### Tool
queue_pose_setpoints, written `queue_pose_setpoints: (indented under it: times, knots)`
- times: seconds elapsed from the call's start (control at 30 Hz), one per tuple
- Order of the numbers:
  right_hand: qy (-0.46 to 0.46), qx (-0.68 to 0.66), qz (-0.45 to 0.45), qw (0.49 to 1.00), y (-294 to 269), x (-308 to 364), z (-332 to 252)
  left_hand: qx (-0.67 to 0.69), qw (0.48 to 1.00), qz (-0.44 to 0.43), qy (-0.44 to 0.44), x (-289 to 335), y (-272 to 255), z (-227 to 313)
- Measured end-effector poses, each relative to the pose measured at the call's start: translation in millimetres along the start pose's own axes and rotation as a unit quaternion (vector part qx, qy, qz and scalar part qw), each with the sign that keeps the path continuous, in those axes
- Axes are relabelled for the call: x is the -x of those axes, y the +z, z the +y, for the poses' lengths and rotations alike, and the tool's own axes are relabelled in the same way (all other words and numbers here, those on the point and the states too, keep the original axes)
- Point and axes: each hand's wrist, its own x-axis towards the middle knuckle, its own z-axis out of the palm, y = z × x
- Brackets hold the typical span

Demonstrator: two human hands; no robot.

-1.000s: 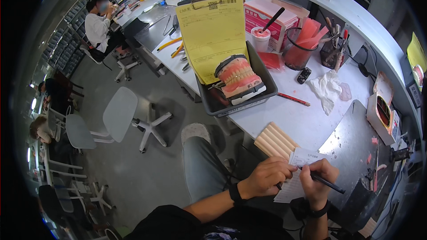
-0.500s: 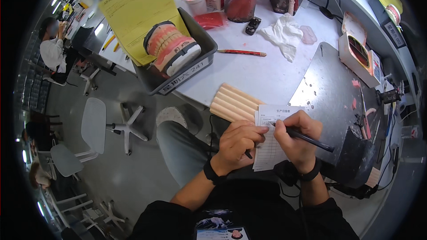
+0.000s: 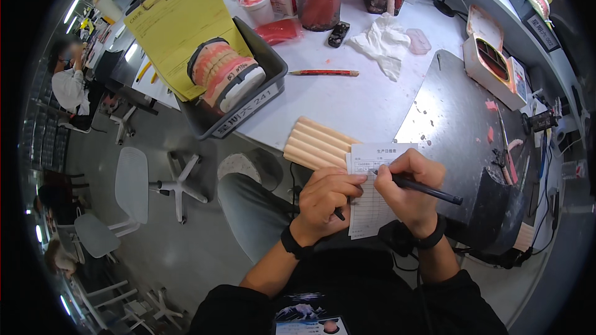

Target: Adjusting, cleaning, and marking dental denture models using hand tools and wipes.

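Observation:
A printed paper form (image 3: 372, 211) with a ruled table lies at the front edge of the desk, partly over a ribbed wooden board (image 3: 316, 142). My right hand (image 3: 413, 186) grips a black pen (image 3: 428, 189), its tip at the upper rows of the form. My left hand (image 3: 326, 201) is curled at the form's left edge, fingertips on the paper. Out of its fist sticks a short black piece (image 3: 339, 214) that looks like a pen cap; the rest is hidden. Both wrists wear black bands.
A grey bin (image 3: 248, 111) at the left holds a dental model (image 3: 226, 74) and a yellow sheet (image 3: 174, 25). Behind are a red pencil (image 3: 324, 72), a crumpled tissue (image 3: 382, 46) and a mesh cup (image 3: 316, 6). To the right stand a white box (image 3: 493, 71) and a black holder (image 3: 496, 214).
The view has shifted slightly, so desk things sit a little further left. The pen tip has moved slightly along the form; both hands keep their grip.

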Motion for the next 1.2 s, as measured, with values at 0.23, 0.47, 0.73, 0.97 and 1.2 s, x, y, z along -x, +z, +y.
queue_pose_setpoints:
  times: [0.23,0.47,0.73,0.97,1.2]
  knots:
    - [0.012,-0.061,-0.024,0.998,-7.5,1.3,7.8,-0.019,0.997,-0.067,-0.03,-12.4,-5.8,13.0]
    - [0.124,-0.17,-0.019,0.977,-16.5,9.5,7.7,-0.015,0.992,-0.123,0.007,-9.4,-17.9,10.7]
    - [-0.021,-0.036,-0.029,0.999,-16.0,10.6,9.4,-0.034,0.994,-0.096,-0.027,-3.1,-7.2,11.4]
    - [-0.037,-0.017,-0.027,0.999,-15.8,8.2,9.1,-0.048,0.995,-0.09,-0.006,-0.6,-3.4,6.1]
    - [-0.048,-0.018,-0.027,0.998,-14.3,7.4,7.7,-0.06,0.995,-0.081,-0.009,-4.2,-2.5,6.0]
